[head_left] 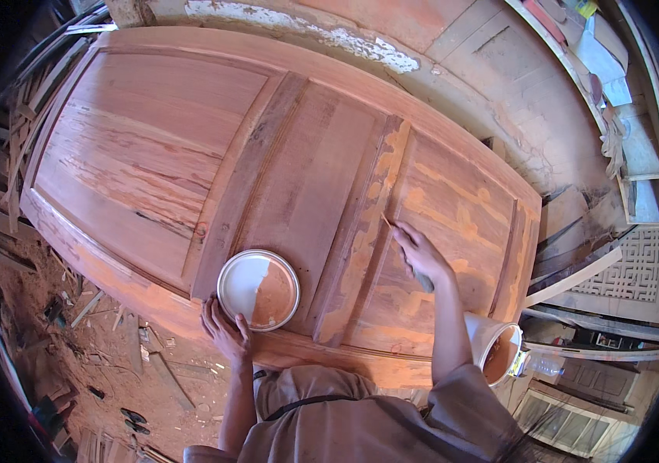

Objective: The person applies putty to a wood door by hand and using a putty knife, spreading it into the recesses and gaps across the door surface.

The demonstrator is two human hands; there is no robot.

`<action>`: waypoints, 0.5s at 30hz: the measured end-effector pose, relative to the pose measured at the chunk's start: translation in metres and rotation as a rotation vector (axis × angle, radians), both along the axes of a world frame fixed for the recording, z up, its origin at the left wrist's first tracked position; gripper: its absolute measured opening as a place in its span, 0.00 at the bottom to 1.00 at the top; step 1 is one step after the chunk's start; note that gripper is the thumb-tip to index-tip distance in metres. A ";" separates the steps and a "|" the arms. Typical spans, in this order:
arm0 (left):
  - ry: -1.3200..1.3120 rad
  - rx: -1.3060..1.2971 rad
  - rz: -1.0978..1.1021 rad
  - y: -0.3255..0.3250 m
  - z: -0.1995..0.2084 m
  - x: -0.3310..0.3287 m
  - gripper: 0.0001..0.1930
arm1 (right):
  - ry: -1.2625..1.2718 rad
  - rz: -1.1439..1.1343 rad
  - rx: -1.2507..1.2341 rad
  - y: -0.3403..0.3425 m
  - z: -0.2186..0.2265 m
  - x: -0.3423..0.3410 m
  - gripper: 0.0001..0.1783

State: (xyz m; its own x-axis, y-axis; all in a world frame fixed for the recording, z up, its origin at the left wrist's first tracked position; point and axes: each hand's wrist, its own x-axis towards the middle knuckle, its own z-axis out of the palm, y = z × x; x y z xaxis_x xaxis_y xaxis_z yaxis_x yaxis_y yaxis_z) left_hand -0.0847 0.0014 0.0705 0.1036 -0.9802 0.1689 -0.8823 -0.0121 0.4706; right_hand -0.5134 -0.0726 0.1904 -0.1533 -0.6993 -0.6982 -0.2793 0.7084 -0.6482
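Observation:
A wooden panelled door (322, 154) lies flat before me, with orange-brown filler smeared over its right panel and the rail beside it. My right hand (420, 253) grips a putty knife (424, 282) by its dark handle; its thin tip meets the moulding at the right panel's left edge. Near the door's front edge rests a round white lid (238, 279), its right half coated with the same filler. At the lid's lower left rim, my left hand (227, 332) holds it between thumb and fingers; part of the grip is hidden.
A white bucket (486, 339) of filler stands tilted at the door's near right corner. Wood scraps (171, 380) and dust litter the floor at left. Planks (576, 278) lean on the right, near a plastic bottle (547, 366). A stained wall (491, 100) runs behind.

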 end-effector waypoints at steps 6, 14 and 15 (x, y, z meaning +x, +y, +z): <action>-0.019 0.002 0.001 0.001 -0.010 0.000 0.32 | -0.411 -0.775 -0.224 0.067 -0.056 0.011 0.23; -0.009 0.022 0.029 0.007 -0.006 0.003 0.33 | -0.866 -0.862 -0.270 0.062 -0.077 0.062 0.34; -0.001 0.023 0.044 0.007 -0.005 0.001 0.33 | -0.863 -0.843 -0.245 0.062 -0.076 0.073 0.33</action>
State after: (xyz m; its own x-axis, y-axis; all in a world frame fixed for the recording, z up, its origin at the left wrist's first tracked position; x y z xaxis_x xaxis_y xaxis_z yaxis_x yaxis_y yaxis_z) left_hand -0.0832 0.0086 0.0660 0.1464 -0.9784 0.1463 -0.8811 -0.0617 0.4689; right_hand -0.4401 -0.0110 0.1143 -0.1738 -0.7321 -0.6586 0.7920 0.2936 -0.5353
